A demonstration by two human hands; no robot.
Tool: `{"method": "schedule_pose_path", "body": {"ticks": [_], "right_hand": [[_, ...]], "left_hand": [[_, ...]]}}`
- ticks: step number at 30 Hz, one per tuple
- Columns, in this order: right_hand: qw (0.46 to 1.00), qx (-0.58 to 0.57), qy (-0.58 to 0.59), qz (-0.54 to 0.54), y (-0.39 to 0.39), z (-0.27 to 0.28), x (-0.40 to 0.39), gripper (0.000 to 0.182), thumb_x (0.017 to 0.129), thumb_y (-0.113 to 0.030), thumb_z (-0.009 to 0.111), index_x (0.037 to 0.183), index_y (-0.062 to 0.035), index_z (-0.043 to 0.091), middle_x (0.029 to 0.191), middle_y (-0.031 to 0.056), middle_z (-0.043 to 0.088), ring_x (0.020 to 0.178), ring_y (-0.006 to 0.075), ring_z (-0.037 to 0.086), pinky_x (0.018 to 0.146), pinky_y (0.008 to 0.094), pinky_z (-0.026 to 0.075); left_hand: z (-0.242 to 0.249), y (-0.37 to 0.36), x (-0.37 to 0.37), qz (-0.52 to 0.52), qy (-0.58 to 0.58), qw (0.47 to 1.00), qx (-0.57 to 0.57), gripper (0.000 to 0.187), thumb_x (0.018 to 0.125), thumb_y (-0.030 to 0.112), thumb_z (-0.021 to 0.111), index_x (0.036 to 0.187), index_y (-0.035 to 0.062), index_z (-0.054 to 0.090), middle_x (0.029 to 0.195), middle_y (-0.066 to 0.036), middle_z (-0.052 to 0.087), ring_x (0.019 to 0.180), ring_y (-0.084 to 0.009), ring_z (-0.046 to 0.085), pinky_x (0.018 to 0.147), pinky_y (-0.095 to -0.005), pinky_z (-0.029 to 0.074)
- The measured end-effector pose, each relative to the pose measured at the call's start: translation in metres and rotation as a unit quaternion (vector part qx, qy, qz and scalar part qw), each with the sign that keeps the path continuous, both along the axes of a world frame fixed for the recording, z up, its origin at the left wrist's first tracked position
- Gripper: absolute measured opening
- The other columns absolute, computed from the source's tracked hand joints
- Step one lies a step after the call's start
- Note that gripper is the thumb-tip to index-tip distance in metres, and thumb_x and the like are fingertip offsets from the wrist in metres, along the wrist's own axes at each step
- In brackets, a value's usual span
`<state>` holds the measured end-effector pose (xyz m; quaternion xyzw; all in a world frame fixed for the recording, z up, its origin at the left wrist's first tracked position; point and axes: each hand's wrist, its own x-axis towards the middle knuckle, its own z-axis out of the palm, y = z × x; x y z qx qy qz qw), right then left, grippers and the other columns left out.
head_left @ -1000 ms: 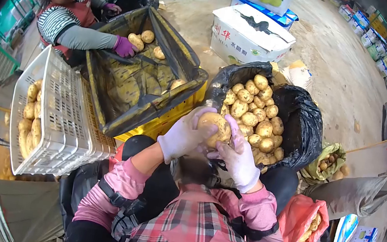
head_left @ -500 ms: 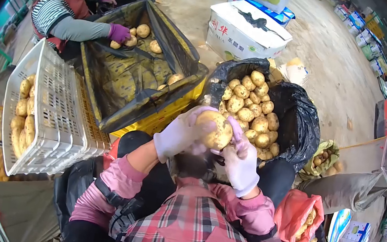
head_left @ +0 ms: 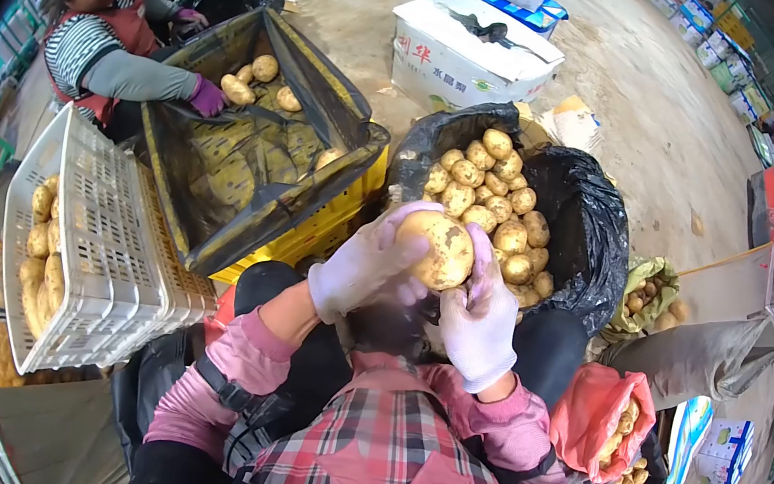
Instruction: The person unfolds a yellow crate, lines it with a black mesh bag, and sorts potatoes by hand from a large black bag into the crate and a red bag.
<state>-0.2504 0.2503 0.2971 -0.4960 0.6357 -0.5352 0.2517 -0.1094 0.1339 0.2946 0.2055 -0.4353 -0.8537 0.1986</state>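
Note:
A large, pale potato (head_left: 443,251) with brown dirt specks is held up in front of my chest, between both of my gloved hands. My left hand (head_left: 362,271), in a white-lilac glove, curls around its left side, with its fingers partly blurred. On the potato's right side, my right hand (head_left: 480,323) grips with the fingers and thumb. Just beyond the hands, smaller potatoes (head_left: 488,182) fill a container lined with a black plastic bag (head_left: 603,221).
A yellow crate (head_left: 307,234) with dark lining holds several potatoes at left, where a co-worker's purple-gloved hand (head_left: 209,97) reaches in. Beside it a white plastic crate (head_left: 98,247) contains potatoes. A red mesh sack (head_left: 587,416) stands at right. Cartons (head_left: 477,59) sit ahead.
The potato has turned slightly in my hands, and more of its face shows. The co-worker's hand has drawn back from the potatoes in the lined crate. My view has shifted a little.

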Motion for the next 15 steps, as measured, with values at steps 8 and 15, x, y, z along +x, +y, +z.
{"method": "schedule_pose_path", "body": {"ticks": [8,15], "right_hand": [[0.981,-0.021,-0.188,0.049,0.008,0.006,-0.007,0.065,0.083,0.01,0.062,0.144,0.0026,0.042,0.138,0.012,0.051,0.123,0.0163,0.052,0.101,0.0283,0.044],[0.999,0.006,-0.016,0.031,0.004,-0.006,-0.008,0.066,0.076,-0.004,0.076,0.137,-0.0036,0.052,0.127,0.019,0.061,0.117,0.0291,0.061,0.099,0.0335,0.048]], "left_hand": [[-0.002,0.0,-0.006,0.009,-0.03,0.987,-0.158,0.063,0.092,0.031,0.07,0.142,0.0085,0.04,0.127,-0.007,0.05,0.116,-0.015,0.051,0.09,-0.0302,0.052],[-0.022,-0.009,-0.001,-0.001,-0.055,0.974,-0.219,0.056,0.089,0.016,0.069,0.139,0.0073,0.045,0.126,-0.005,0.05,0.116,-0.0137,0.05,0.099,-0.0305,0.046]]}}
